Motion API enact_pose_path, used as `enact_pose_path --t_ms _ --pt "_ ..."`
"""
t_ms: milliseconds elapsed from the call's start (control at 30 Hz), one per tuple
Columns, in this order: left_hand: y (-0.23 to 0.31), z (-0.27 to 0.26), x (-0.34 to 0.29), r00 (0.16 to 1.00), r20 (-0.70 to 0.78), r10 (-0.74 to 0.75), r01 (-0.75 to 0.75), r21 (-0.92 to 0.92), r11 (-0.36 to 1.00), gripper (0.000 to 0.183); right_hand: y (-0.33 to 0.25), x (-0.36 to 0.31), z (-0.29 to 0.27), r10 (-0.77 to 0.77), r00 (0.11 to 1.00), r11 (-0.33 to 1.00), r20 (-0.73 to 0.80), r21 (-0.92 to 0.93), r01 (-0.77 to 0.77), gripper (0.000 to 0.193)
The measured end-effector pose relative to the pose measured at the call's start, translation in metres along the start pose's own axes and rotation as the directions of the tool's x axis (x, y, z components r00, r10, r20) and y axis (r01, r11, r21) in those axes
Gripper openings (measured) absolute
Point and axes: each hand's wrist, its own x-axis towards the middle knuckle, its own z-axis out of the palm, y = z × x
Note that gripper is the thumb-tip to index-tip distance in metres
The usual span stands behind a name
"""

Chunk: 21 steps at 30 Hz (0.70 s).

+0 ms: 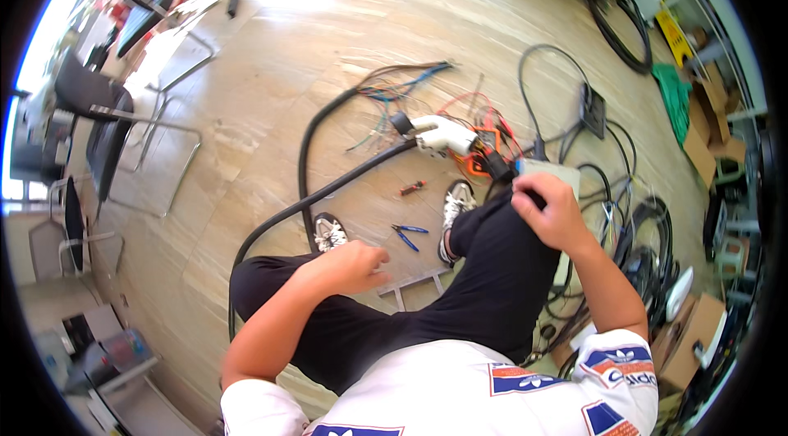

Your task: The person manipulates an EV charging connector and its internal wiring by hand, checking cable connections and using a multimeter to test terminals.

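Note:
My left hand [355, 267] hangs over my left thigh with its fingers loosely curled, a gap between them and nothing in it. On my right knee rests my right hand [548, 208], thumb and fingers apart and empty. Beyond my feet lies a white charging-plug handle [446, 134] on a thick black cable [335, 183]. An orange-and-black multimeter [486, 145] with red leads sits just right of it, partly hidden. Blue-handled pliers [408, 236] lie spread on the floor between my shoes, and a small red-and-black screwdriver-like tool [413, 187] is farther off.
Loose thin wires [386, 100] fan from the far cable end. A black box with a cord [593, 112] and coiled cables [648, 239] fill the right side. Chairs [103, 120] stand at left, and cardboard boxes [698, 337] at right. A grey metal frame [417, 282] lies near my legs.

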Motion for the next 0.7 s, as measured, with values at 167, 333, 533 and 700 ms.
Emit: enact_pose_path --t_ms 167,333,533,700 --pt "-0.012 0.002 0.017 0.989 -0.094 -0.112 0.132 0.241 0.961 0.033 0.004 -0.006 0.007 0.040 0.995 0.995 -0.095 -0.085 -0.049 0.016" --pt "-0.029 -0.001 0.033 0.980 -0.168 -0.102 0.137 0.210 0.968 0.031 0.003 -0.005 0.008 0.089 0.992 0.992 -0.092 -0.080 -0.096 0.019" --pt "-0.007 0.015 0.042 0.994 -0.106 -0.035 0.059 0.235 0.970 0.028 0.003 -0.001 0.011 0.104 0.992 0.993 -0.077 -0.049 -0.108 0.019" --pt "-0.015 0.024 0.039 0.991 -0.136 -0.014 0.048 0.254 0.966 0.026 0.007 0.001 0.006 0.034 0.999 0.982 -0.041 -0.182 -0.041 0.022"
